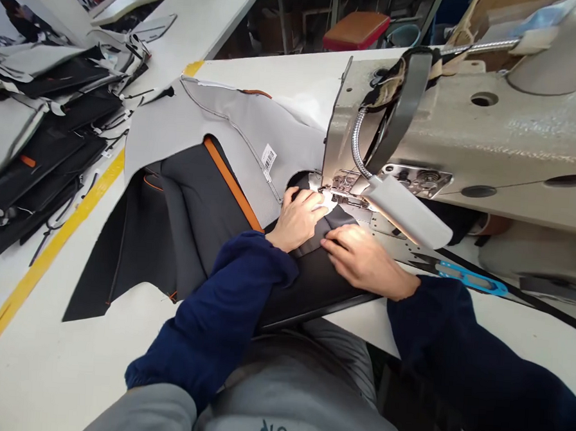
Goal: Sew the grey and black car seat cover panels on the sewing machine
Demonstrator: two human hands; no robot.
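A large sewn seat cover [185, 204], black with grey backing and an orange strip, lies across the table and runs under the needle area of a sewing machine [347, 193]. My left hand [297, 219] is closed on the fabric just left of the presser foot, its fingers bent and pressed down near the lit stitching spot. Close to the front of the foot, my right hand [358, 254] pinches a dark fold of the same cover between thumb and fingers. A white barcode label [268, 156] shows on the grey backing. The fabric under both palms is hidden.
A grey lamp [408, 212] hangs low over the right hand. Blue-handled thread snips [473, 278] lie right of it. Stacked covers [46, 132] stand at the left beyond yellow tape [69, 230]. An orange-red stool [356, 31] and a distant person [28, 18] are behind.
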